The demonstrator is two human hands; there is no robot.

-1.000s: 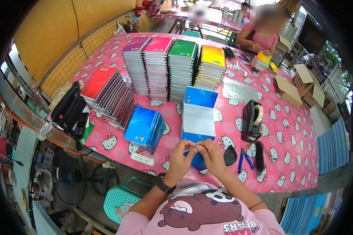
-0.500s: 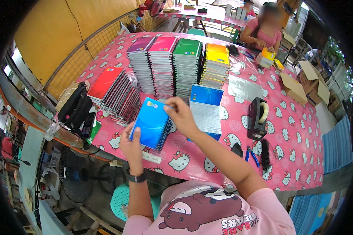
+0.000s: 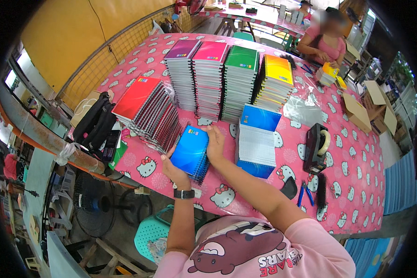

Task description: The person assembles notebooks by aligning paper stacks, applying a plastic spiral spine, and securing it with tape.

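A small stack of blue spiral notebooks (image 3: 189, 149) stands on the pink table between my hands. My left hand (image 3: 175, 171) grips its left and near side. Along the spiral side, my right hand (image 3: 215, 144) presses with its fingers together at the far corner. To the right sits a pile of unbound white pages with blue covers (image 3: 256, 143). Left of my hands leans a tall stack of red notebooks (image 3: 141, 99). Behind are stacks of purple (image 3: 182, 50), pink (image 3: 210, 52), green (image 3: 242, 60) and yellow notebooks (image 3: 279, 69).
A black tape dispenser (image 3: 314, 148), blue-handled pliers (image 3: 306, 194), a black flat piece (image 3: 289, 187) and black binding coils (image 3: 321, 192) lie at the right. A black bag (image 3: 95, 123) rests on the left edge. Across the table, a person handles yellow notebooks (image 3: 328, 74).
My right hand has moved from the top cover to the stack's spiral side. My left hand has slid down toward the near-left corner, and the view has shifted.
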